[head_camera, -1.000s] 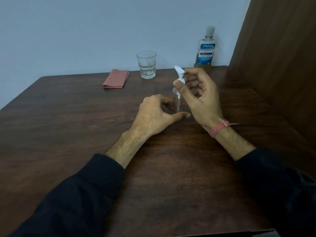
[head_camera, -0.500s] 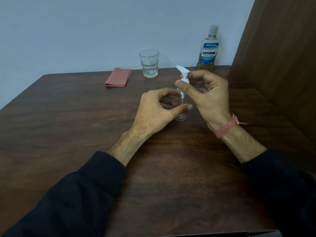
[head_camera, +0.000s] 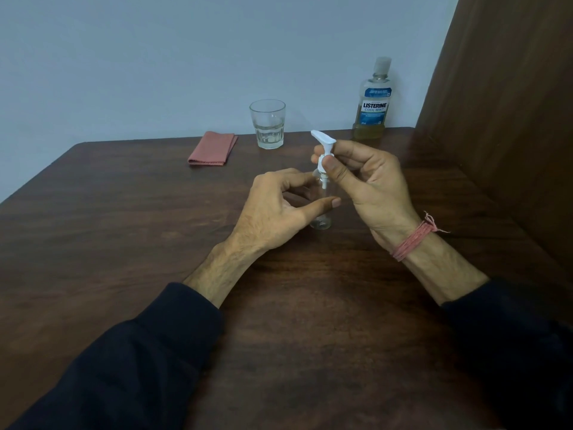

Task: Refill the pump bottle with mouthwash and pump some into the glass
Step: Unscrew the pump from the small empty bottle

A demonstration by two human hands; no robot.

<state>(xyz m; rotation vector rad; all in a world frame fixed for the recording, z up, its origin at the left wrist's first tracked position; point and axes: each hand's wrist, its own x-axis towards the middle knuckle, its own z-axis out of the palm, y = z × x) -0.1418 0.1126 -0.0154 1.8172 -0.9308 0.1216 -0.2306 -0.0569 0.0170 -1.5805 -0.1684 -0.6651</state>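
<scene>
Clear pump bottle (head_camera: 321, 209) nearly empty, R hand (head_camera: 369, 181) pinching white pump (head_camera: 324, 150), L hand (head_camera: 279, 209) curled round bottle, glass (head_camera: 267, 124) w/ little liquid

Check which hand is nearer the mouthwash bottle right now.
Right. The right hand pinches the pump head just in front of the mouthwash bottle; the left hand is lower and further left, around the clear pump bottle.
</scene>
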